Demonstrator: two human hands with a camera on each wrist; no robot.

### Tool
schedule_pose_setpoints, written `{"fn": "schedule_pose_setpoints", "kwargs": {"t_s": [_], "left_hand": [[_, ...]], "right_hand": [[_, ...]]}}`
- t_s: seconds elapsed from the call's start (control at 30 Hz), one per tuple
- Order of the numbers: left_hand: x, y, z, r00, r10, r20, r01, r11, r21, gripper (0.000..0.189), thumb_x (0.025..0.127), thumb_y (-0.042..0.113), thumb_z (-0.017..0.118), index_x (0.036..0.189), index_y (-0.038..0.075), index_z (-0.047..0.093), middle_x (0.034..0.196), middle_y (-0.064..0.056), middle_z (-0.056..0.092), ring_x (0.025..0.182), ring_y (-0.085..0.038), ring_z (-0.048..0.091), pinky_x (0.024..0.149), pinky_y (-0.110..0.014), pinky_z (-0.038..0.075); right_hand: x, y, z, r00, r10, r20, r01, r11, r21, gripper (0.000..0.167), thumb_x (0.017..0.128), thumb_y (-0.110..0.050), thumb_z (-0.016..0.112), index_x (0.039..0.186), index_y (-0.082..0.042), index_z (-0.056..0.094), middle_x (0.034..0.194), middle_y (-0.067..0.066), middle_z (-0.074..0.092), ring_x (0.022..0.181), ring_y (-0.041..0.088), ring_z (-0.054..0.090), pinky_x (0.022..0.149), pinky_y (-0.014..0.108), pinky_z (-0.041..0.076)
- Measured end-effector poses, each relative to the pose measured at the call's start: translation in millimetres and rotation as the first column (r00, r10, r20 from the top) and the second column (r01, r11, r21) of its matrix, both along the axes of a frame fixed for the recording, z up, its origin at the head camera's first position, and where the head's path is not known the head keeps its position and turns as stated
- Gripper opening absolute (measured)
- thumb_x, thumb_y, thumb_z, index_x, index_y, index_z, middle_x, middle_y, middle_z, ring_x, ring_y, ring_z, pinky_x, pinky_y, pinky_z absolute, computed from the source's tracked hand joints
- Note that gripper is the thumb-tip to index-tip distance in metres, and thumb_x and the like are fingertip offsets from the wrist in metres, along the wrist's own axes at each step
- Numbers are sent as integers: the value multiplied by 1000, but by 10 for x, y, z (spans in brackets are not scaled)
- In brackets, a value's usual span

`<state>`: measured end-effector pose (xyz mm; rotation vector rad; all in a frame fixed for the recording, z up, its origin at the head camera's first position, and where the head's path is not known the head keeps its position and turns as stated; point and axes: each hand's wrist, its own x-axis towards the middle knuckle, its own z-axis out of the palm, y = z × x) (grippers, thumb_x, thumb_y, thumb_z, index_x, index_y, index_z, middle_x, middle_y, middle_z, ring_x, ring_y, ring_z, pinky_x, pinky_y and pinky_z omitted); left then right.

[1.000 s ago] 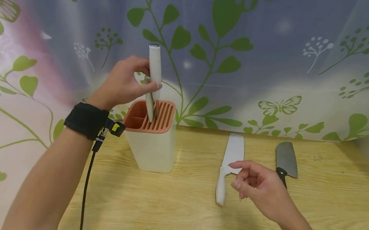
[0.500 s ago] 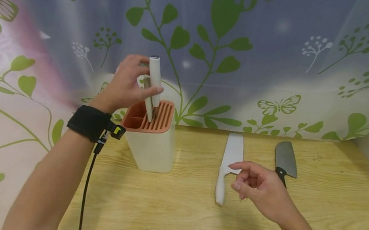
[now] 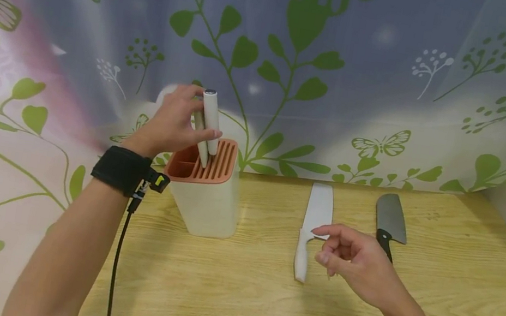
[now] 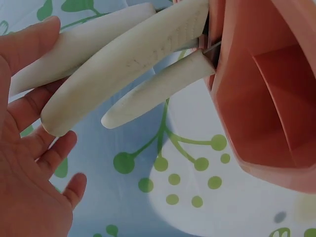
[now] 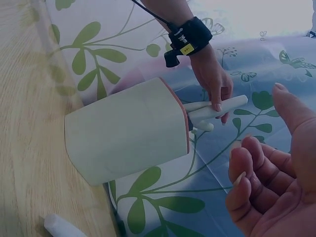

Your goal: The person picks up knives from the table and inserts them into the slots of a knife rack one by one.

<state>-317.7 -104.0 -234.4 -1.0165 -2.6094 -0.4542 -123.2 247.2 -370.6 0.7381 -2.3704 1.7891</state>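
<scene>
My left hand (image 3: 166, 122) pinches the white handle of a knife (image 3: 210, 118) between thumb and fingers. The knife stands nearly upright in a slot of the cream knife block (image 3: 207, 209), which has an orange slotted top. Beside it in the block are other pale-handled knives; the left wrist view shows a long curved handle (image 4: 123, 69) and a shorter handle (image 4: 160, 91). The blades are mostly hidden inside. My right hand (image 3: 358, 260) hovers with loosely curled fingers, holding nothing, near a white-handled cleaver (image 3: 319, 210) lying on the table.
A black-handled cleaver (image 3: 392, 219) lies farther right on the wooden table (image 3: 221, 296). Behind the table hangs a leaf-patterned cloth (image 3: 271, 45). Open orange compartments (image 4: 266, 98) sit at the block's left side. A black cable (image 3: 116, 269) hangs from the left wrist strap.
My left hand has moved down, and the knife in it has sunk deeper into the block's slot. My right hand stays in place.
</scene>
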Motion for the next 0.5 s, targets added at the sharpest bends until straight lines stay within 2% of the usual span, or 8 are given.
{"fn": "schedule_pose_setpoints", "kwargs": {"t_s": [0.13, 0.27, 0.5], "left_hand": [[2, 12, 10, 1000, 25, 14, -24, 1000, -17, 40, 87, 35, 75, 102, -2, 70, 139, -23, 46, 133, -41, 35, 109, -63, 22], [1, 24, 1, 998, 59, 36, -57, 997, -56, 41, 87, 36, 75, 96, -3, 69, 142, -23, 43, 133, -42, 34, 109, -63, 23], [-29, 52, -41, 995, 92, 46, -86, 991, -106, 42, 87, 37, 75, 88, -4, 70, 149, -18, 38, 138, -40, 29, 110, -63, 22]], "right_hand": [[6, -3, -26, 999, -10, 34, 10, 1000, 10, 29, 93, -1, 65, 122, 1, 61, 80, 2, 61, 61, 18, 59, 54, 30, 54], [14, 0, -37, 998, -17, 53, 15, 999, 32, 29, 94, -3, 65, 123, -1, 61, 80, 2, 61, 62, 17, 60, 54, 30, 53], [23, 11, -43, 999, -13, 48, 11, 999, 37, 29, 94, -3, 64, 123, -1, 61, 80, 3, 62, 61, 17, 59, 53, 29, 52]]}}
